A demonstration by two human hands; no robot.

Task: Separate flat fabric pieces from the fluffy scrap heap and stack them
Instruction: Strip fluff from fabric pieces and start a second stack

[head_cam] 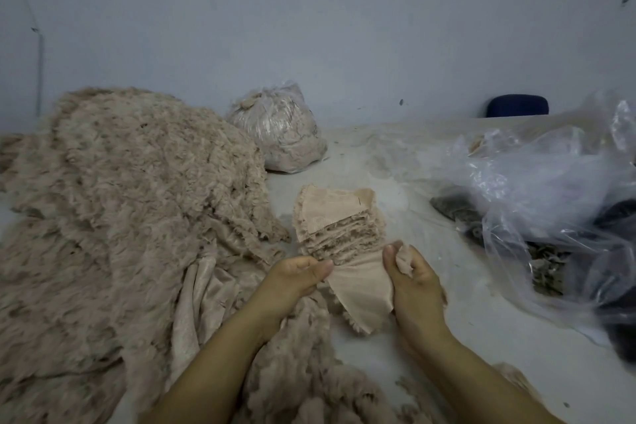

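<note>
A flat beige fabric piece (361,289) is stretched between both hands, smooth backing side up, just in front of the stack. My left hand (296,277) pinches its left edge with thumb and fingers. My right hand (414,277) grips its right edge, with a bunched bit of fabric poking out above the fist. The stack of flat pieces (339,220) stands on the table behind the hands, fluffy edges showing at its side. The big fluffy scrap heap (130,210) fills the left half of the table and runs under my forearms.
A tied clear bag stuffed with beige fluff (278,129) stands behind the stack. Loose clear plastic bags (550,189) with dark scraps (457,210) lie at the right. A dark blue chair back (518,106) shows past the table's far edge. The table (457,289) is pale and dusty.
</note>
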